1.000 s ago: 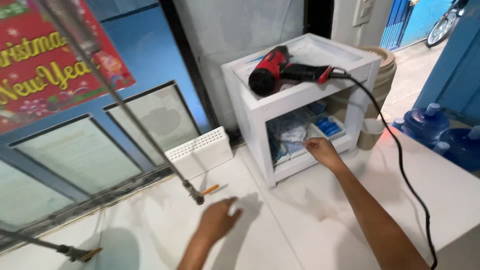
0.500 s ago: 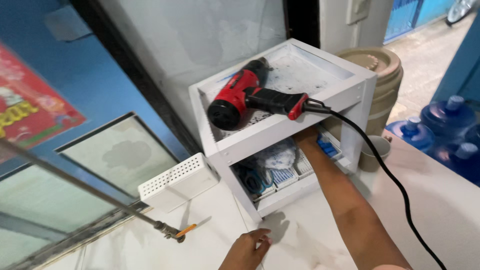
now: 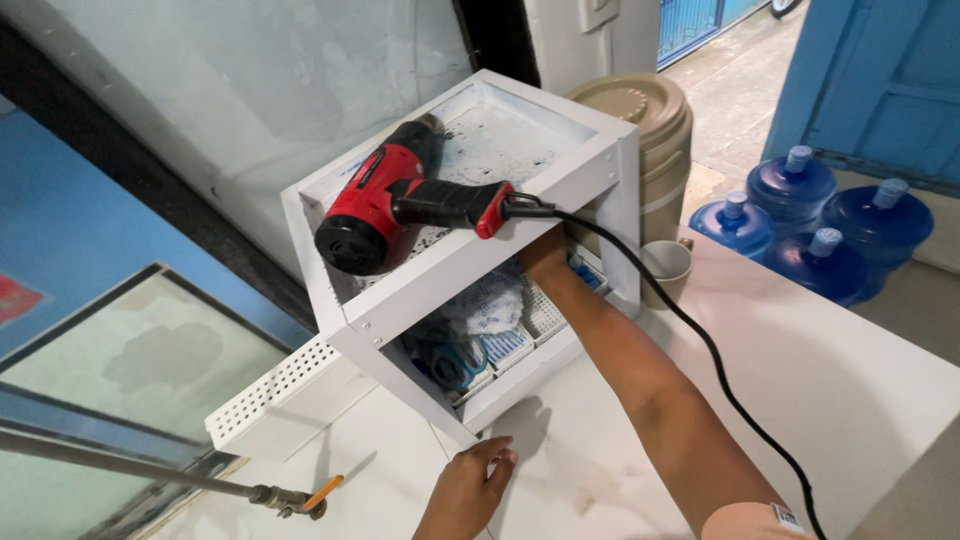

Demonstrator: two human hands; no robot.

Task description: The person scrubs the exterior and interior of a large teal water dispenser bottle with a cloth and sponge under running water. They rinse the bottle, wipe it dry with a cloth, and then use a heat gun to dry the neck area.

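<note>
Fingers of right hand (image 3: pixel 548 255) reach inside white shelf (image 3: pixel 470 265); left hand (image 3: pixel 470 487) flat.

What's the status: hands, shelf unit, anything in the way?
Right hand reaching inside the white shelf unit, grip hidden. Left hand flat at its base. Red drill on top, cord crossing forearm.

Right hand (image 3: pixel 548 262): reaching inside the white wooden two-shelf stand (image 3: pixel 365 320), lower shelf.
Left hand (image 3: pixel 470 490): flat on the white countertop (image 3: pixel 850 390), at 6 o'clock of stand.
Red-and-black corded heat gun (image 3: pixel 385 205): lying on top shelf.
</note>
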